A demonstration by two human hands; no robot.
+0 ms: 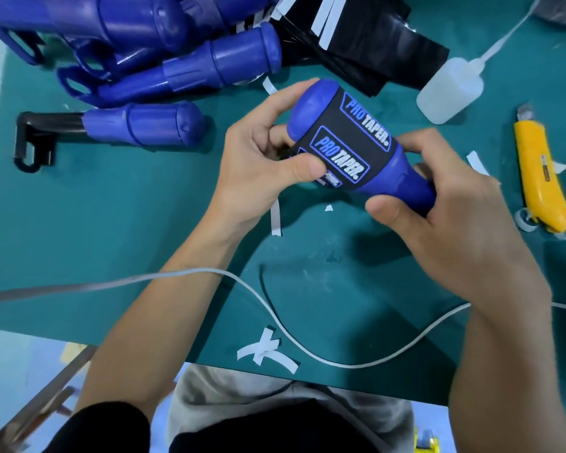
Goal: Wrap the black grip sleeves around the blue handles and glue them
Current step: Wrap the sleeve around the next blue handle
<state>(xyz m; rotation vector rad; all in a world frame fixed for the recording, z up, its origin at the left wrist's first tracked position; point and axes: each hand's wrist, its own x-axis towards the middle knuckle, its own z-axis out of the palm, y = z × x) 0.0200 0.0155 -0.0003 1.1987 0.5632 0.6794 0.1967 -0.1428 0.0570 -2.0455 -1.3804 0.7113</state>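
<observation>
Green mat underneath; at centre the left hand curls round the black grip sleeve, thumb on its edge; the right hand grips the blue handle by its neck, toward 4 o'clock; best pull the wrap taut, edges aligned, before gluing.

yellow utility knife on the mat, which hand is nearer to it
Right. The right hand grips the blue handle at its narrow end, just left of the yellow utility knife. The left hand holds the black grip sleeve round the thick end, farther left.
</observation>
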